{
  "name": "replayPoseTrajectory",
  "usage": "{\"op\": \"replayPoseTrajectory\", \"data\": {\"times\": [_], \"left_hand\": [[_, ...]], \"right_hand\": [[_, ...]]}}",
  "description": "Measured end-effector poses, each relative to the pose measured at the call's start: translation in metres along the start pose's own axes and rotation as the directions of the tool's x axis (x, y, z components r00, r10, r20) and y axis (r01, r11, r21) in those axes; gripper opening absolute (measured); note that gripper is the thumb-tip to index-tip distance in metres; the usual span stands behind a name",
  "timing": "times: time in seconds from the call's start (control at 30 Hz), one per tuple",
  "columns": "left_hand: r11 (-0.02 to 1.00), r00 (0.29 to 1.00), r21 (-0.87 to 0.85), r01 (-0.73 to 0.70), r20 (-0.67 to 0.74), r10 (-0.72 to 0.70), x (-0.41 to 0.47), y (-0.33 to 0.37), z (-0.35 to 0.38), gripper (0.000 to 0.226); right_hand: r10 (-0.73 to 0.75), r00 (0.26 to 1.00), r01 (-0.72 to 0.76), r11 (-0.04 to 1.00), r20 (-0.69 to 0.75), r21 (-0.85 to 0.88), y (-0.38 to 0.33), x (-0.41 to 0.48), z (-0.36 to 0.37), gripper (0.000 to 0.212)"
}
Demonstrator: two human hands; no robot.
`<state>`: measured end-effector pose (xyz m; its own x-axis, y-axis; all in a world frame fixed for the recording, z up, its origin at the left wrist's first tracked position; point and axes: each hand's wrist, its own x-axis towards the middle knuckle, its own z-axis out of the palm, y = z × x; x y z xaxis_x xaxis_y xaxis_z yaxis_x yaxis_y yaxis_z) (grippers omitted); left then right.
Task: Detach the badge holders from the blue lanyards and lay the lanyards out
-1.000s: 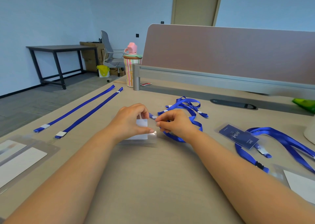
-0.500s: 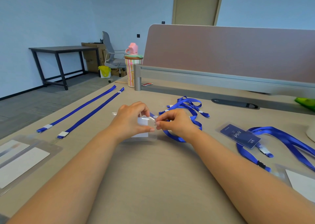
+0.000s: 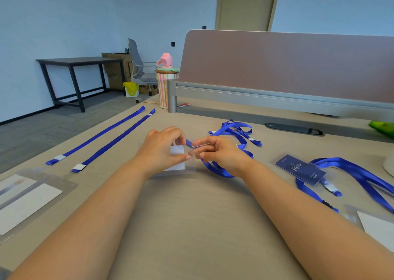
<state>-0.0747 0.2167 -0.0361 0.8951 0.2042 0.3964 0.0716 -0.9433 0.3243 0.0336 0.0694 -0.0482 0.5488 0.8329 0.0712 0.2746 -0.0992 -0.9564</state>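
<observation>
At the middle of the desk my left hand (image 3: 163,149) pinches a clear badge holder (image 3: 178,166) with a white card inside. My right hand (image 3: 219,154) pinches the clip end of a tangled blue lanyard (image 3: 235,130) right at the holder's top edge. Two straight blue lanyards (image 3: 102,138) lie side by side on the left. On the right a dark blue badge (image 3: 299,168) rests on another blue lanyard (image 3: 360,177). Two clear holders with white cards (image 3: 27,203) lie at the near left.
A grey and mauve desk divider (image 3: 277,70) runs across the back. A striped cup with a pink lid (image 3: 165,83) stands at its left end. A cable slot (image 3: 294,128) sits in the desk behind the tangle. Another holder's corner (image 3: 377,228) shows at the right edge.
The view has shifted slightly. My right fingers have spread a little while working the clip at the holder's top edge; both hands stay in the same place.
</observation>
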Motion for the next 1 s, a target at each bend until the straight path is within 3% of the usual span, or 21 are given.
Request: {"op": "replayPoseTrajectory", "data": {"times": [0.57,0.67,0.8,1.0], "left_hand": [[0.998,0.998,0.061,0.032,-0.062,-0.028,0.0018,0.0011,-0.0019,0.028],[0.994,0.989,0.003,0.107,-0.1,-0.106,0.0019,0.0041,-0.0002,0.041],[0.976,0.976,-0.087,0.197,-0.076,-0.204,0.0029,0.0049,0.0001,0.06],[0.993,0.995,0.06,0.101,-0.033,-0.099,0.003,0.004,-0.0043,0.024]], "right_hand": [[-0.049,0.996,0.052,0.998,-0.075,0.041,-0.0041,-0.0004,-0.0002,0.026],[-0.062,0.993,0.058,0.997,-0.097,-0.046,-0.0044,0.0009,0.0024,0.028],[-0.073,0.987,0.068,0.997,-0.146,-0.036,-0.0026,0.0031,0.0025,0.027],[-0.152,0.979,0.137,0.984,-0.135,-0.116,-0.0029,0.0039,0.0051,0.031]]}}
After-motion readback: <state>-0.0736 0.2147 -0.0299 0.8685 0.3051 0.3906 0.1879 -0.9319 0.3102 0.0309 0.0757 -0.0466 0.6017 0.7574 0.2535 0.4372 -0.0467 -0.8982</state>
